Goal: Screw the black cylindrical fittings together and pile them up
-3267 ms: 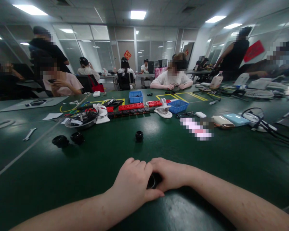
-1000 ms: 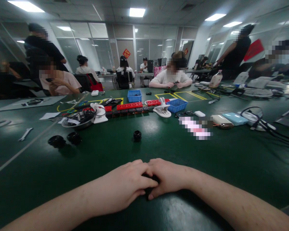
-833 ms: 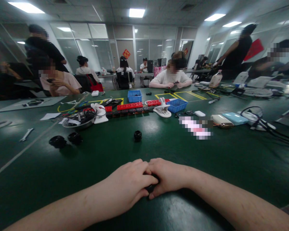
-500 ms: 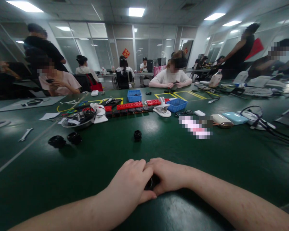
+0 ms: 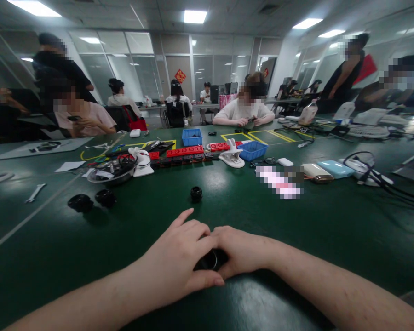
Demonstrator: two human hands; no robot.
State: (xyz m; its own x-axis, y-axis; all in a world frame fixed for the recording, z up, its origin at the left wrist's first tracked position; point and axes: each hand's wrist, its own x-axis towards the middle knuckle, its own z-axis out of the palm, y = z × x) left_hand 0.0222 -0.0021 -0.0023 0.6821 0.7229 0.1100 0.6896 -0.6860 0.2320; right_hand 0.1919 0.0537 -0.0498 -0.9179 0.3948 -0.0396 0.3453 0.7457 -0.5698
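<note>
My left hand (image 5: pixel 179 257) and my right hand (image 5: pixel 243 250) meet on the green table (image 5: pixel 313 230) just in front of me. Between them sits a small round black part (image 5: pixel 209 262), mostly covered; only a dark rim with a glossy face shows. Both hands curl round it, and the left index finger sticks out forward. A similar small black round part (image 5: pixel 195 193) stands alone on the table beyond my hands. Two larger black round parts (image 5: pixel 91 201) lie to the far left.
A metal bowl (image 5: pixel 112 171), red and black blocks (image 5: pixel 184 154), blue bins (image 5: pixel 254 150), a white clamp (image 5: pixel 232 156), phones and cables (image 5: pixel 376 177) lie across the table's far half. A wrench (image 5: pixel 34 193) lies at left. Several people sit or stand around the table.
My left index finger has lifted and now points forward, and the left hand has turned a little, showing slightly more of the black part. The right hand has stayed in place.
</note>
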